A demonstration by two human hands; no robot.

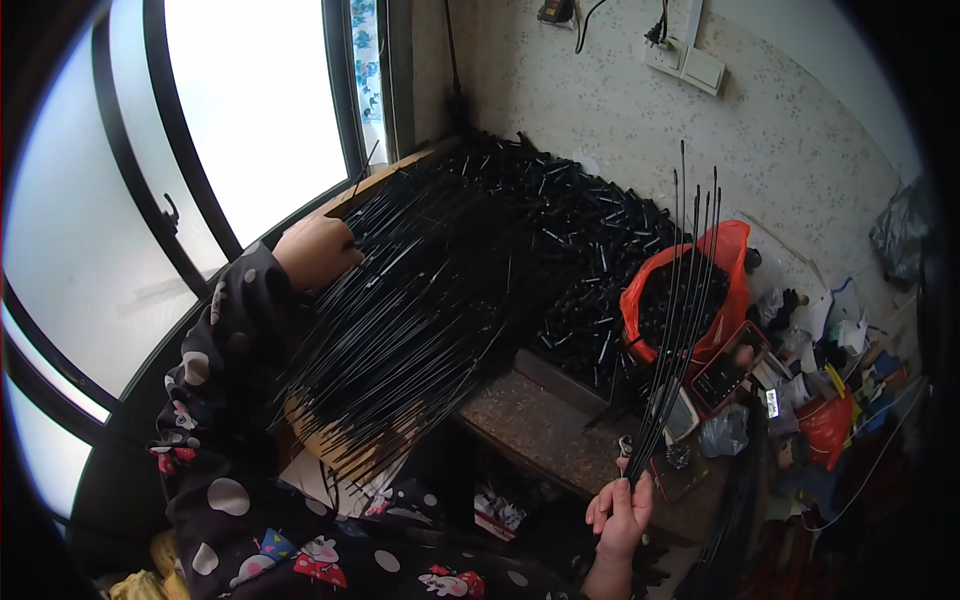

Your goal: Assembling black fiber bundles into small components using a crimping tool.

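Observation:
My right hand (622, 512) is closed around the lower ends of a small bundle of long thin black rods (654, 425). The bundle stands nearly upright, fanning out slightly toward its tips. To the left, a large heap of similar thin black rods (400, 310) lies slanted across the work surface, its near ends reaching over the front edge toward my lap. At the heap's far left side is my left hand (318, 252), fingers curled in among the rods. What those fingers hold is hidden.
Behind the heap lie many short black tubular pieces (590, 220). A red plastic bag (738, 243) holds small black parts. Mixed clutter and a red-rimmed box (752, 338) crowd the right. A window (265, 100) borders the left, and a wall with a socket (664, 54) stands behind.

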